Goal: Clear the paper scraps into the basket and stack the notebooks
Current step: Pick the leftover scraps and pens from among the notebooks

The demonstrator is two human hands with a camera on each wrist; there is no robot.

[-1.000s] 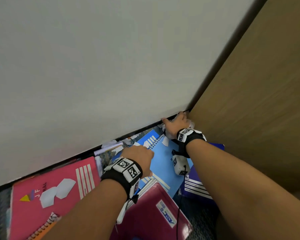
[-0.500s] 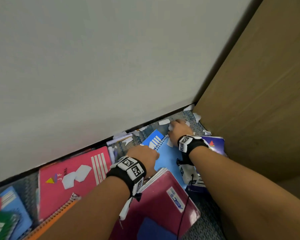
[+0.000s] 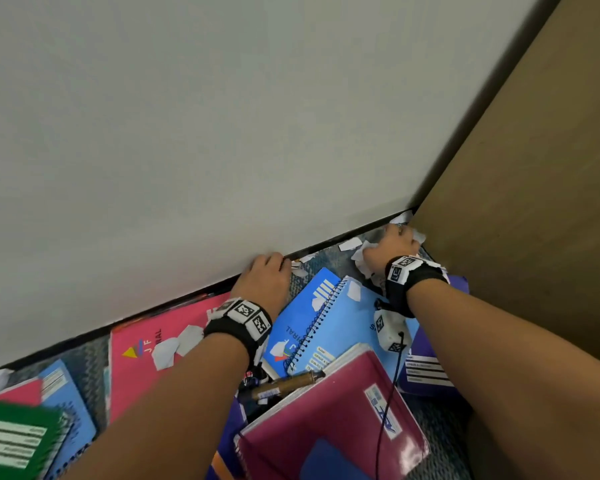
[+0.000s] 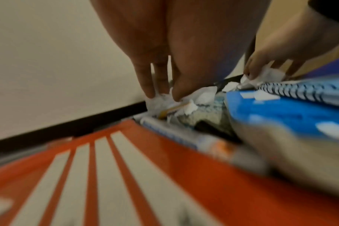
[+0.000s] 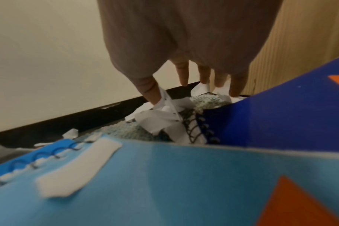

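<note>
My left hand [image 3: 264,275] is at the foot of the white wall, and its thumb and fingertips [image 4: 149,91] pinch crumpled white paper scraps [image 4: 161,99] on the carpet. My right hand [image 3: 392,247] reaches into the corner. Its thumb holds a bunch of scraps [image 5: 161,117] while its straight fingers [image 5: 183,76] touch more scraps [image 5: 201,88] by the wooden panel. Notebooks lie scattered below: pink [image 3: 146,344], blue spiral [image 3: 329,323], maroon [image 3: 333,424], purple [image 3: 426,375] and green [image 3: 14,441]. Loose scraps [image 3: 177,344] lie on the pink cover. No basket is in view.
The white wall [image 3: 222,116] with its black base strip closes off the far side. A tall wooden panel [image 3: 534,202] blocks the right. A brown pen-like object [image 3: 288,384] lies between the blue and maroon notebooks. Patterned carpet [image 3: 440,431] shows between the books.
My left hand moved forward off the blue notebook to the wall base and took hold of scraps. My right hand went back into the corner.
</note>
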